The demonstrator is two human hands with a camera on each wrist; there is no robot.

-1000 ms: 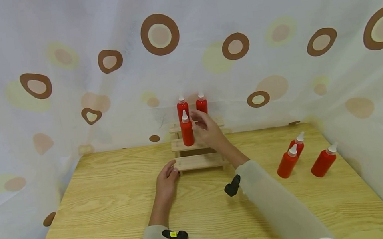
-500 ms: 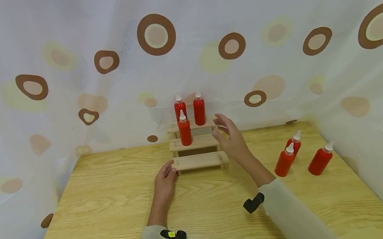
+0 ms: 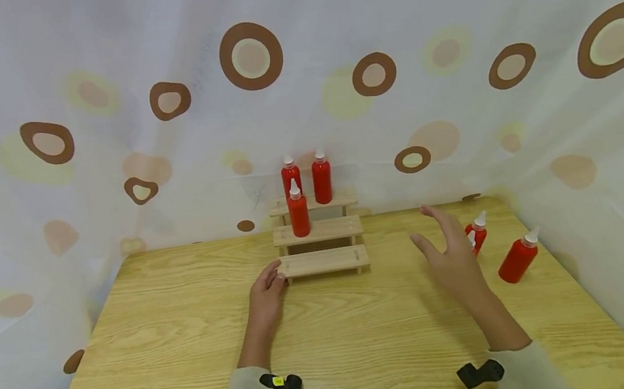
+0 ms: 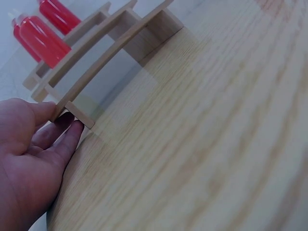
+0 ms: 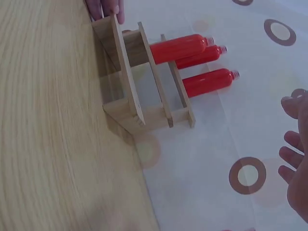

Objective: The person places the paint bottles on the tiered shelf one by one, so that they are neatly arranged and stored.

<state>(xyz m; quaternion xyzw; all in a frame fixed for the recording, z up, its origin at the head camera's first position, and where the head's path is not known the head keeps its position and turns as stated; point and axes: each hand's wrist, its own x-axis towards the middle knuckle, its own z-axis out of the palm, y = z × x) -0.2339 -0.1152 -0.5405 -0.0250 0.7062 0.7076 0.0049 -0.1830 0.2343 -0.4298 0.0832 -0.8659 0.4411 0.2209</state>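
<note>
A three-step wooden stand [image 3: 323, 261] stands at the back middle of the table. My left hand [image 3: 265, 299] holds the left end of its lowest step, thumb above and fingers below in the left wrist view [image 4: 33, 154]. Two red squeeze bottles with white tips stand on the top step, one of them the right bottle [image 3: 322, 181]. A front bottle [image 3: 299, 214] stands upright on the left of the middle step. My right hand [image 3: 456, 264] is in the air with thumb and fingers spread, holding nothing. It partly covers a red bottle with a white nozzle.
At the table's right side are more red bottles: a rear bottle [image 3: 476, 235] and a right-hand bottle [image 3: 518, 260], besides the partly covered one. A patterned cloth [image 3: 193, 144] hangs behind the wooden table [image 3: 174, 318] and down its sides.
My right hand has left the top right bottle, which now stands on the top step, and has moved right towards the loose bottles. The left hand stays at the stand.
</note>
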